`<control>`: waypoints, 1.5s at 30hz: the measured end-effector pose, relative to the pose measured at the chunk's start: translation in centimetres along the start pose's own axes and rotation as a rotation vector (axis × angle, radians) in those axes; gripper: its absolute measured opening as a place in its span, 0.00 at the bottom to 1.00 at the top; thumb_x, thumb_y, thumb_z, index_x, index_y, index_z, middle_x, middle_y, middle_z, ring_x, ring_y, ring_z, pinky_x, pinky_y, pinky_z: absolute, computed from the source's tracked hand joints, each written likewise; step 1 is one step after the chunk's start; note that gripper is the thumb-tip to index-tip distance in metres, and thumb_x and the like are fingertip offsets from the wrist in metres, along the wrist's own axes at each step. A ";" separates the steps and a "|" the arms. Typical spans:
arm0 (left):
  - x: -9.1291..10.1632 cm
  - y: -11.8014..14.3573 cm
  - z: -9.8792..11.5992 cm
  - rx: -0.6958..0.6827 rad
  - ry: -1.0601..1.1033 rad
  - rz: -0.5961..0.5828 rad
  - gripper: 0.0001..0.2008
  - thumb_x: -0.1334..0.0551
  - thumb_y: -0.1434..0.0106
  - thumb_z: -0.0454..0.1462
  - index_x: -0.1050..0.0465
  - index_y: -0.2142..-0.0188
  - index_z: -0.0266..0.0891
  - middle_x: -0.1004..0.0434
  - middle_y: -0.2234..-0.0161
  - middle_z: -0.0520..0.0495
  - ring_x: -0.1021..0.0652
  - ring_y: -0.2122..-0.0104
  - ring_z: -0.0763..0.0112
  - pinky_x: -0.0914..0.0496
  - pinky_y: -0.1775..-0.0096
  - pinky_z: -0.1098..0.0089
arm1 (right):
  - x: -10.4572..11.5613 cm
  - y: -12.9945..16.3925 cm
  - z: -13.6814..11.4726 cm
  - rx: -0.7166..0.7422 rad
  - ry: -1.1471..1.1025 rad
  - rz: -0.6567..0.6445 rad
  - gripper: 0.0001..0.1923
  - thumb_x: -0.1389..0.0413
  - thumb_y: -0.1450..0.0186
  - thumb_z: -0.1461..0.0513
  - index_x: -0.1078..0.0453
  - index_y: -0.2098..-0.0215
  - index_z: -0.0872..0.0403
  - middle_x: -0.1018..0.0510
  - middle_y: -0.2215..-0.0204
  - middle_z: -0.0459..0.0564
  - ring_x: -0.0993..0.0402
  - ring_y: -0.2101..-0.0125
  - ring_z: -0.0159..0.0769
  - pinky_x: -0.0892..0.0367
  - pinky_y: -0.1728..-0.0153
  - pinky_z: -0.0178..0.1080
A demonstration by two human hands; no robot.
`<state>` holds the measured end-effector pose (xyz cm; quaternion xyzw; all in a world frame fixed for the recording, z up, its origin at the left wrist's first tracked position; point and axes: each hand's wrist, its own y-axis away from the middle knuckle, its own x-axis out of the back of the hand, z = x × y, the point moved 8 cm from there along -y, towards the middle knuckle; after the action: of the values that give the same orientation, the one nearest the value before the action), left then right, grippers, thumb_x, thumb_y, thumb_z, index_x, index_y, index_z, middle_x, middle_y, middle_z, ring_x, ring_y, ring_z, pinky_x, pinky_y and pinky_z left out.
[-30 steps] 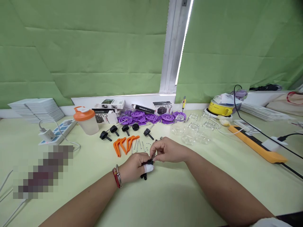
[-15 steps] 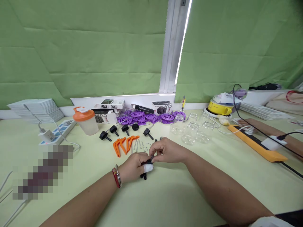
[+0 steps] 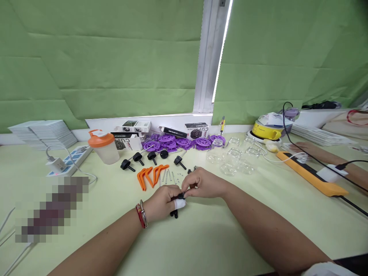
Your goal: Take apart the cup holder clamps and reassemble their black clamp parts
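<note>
My left hand (image 3: 163,202), its thumb wrapped in white, is closed on a small black plastic part (image 3: 174,214). Dark legs of that part stick out below the fingers, while most of it is hidden. My right hand (image 3: 206,184) pinches at the part's upper end, where a small metal spring (image 3: 183,194) shows partly between the fingertips. Just beyond my hands lie silver screws (image 3: 169,175), several bent orange pieces (image 3: 148,177) and black round-headed knobs (image 3: 151,156). Other small dark springs (image 3: 196,168) peek out behind my right hand.
Purple wheel-shaped parts (image 3: 175,142) and cup holder boxes (image 3: 197,131) line the back. Clear cups (image 3: 234,155) stand at right of centre. An orange-lidded shaker (image 3: 102,147) is at left, an orange power strip (image 3: 313,174) at right. Another person's arm (image 3: 330,157) reaches in from the right.
The spring, which stood taller between my right fingertips, now shows lower and shorter against the black part. My right fingers have dipped slightly; my left hand has barely moved.
</note>
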<state>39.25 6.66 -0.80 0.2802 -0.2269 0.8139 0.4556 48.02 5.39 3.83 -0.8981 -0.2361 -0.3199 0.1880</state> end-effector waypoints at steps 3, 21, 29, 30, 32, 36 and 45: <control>0.0 0.0 0.1 -0.003 0.001 -0.001 0.12 0.43 0.38 0.43 0.30 0.71 0.36 0.34 0.74 0.52 0.33 0.73 0.75 0.37 0.70 0.74 | 0.0 0.0 -0.2 0.044 -0.018 0.001 0.05 0.40 0.45 0.64 0.24 0.69 0.54 0.21 0.69 0.48 0.27 0.71 0.31 0.34 0.71 0.32; -0.2 -0.1 0.0 -0.005 -0.027 -0.014 0.11 0.43 0.38 0.41 0.29 0.69 0.36 0.30 0.72 0.51 0.31 0.72 0.75 0.36 0.68 0.74 | -0.2 -0.1 -0.8 0.156 -0.014 -0.012 0.03 0.40 0.45 0.67 0.24 0.73 0.56 0.22 0.69 0.48 0.27 0.71 0.29 0.33 0.69 0.30; -0.1 -0.1 0.1 -0.014 -0.024 -0.011 0.12 0.43 0.38 0.43 0.28 0.68 0.37 0.30 0.72 0.51 0.30 0.72 0.75 0.35 0.68 0.75 | -0.4 -0.1 -0.7 0.146 0.049 -0.035 0.04 0.41 0.44 0.67 0.24 0.72 0.55 0.23 0.68 0.47 0.29 0.73 0.27 0.36 0.71 0.30; -0.1 0.0 0.2 -0.019 -0.023 -0.009 0.12 0.43 0.37 0.43 0.28 0.68 0.37 0.30 0.72 0.51 0.30 0.72 0.75 0.35 0.68 0.75 | -0.4 -0.1 -0.7 0.145 0.056 -0.038 0.03 0.41 0.44 0.67 0.24 0.72 0.55 0.23 0.68 0.47 0.29 0.73 0.27 0.36 0.71 0.30; -0.1 0.0 0.2 -0.028 -0.020 -0.007 0.11 0.44 0.37 0.42 0.28 0.68 0.37 0.30 0.72 0.51 0.30 0.72 0.75 0.35 0.68 0.75 | -0.4 -0.1 -0.9 0.143 0.069 -0.042 0.03 0.41 0.44 0.66 0.24 0.73 0.55 0.24 0.68 0.47 0.30 0.73 0.27 0.37 0.72 0.30; 0.0 0.0 0.3 -0.026 -0.043 -0.002 0.10 0.43 0.38 0.42 0.29 0.69 0.37 0.30 0.72 0.51 0.30 0.72 0.75 0.36 0.69 0.74 | -0.5 -0.2 -0.9 0.125 0.083 -0.056 0.02 0.41 0.45 0.65 0.25 0.73 0.55 0.24 0.70 0.47 0.32 0.74 0.27 0.38 0.71 0.30; 4.3 0.6 -0.9 0.058 -0.312 0.131 0.11 0.42 0.40 0.43 0.27 0.63 0.40 0.30 0.69 0.49 0.30 0.71 0.71 0.38 0.70 0.72 | -0.8 -0.1 4.9 -0.398 -0.171 0.006 0.06 0.39 0.49 0.62 0.29 0.76 0.57 0.32 0.83 0.41 0.39 0.82 0.24 0.43 0.81 0.28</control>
<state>36.71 9.60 1.31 0.4010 -0.2890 0.7947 0.3522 49.80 7.61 -0.20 -0.9420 -0.1807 -0.2824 -0.0128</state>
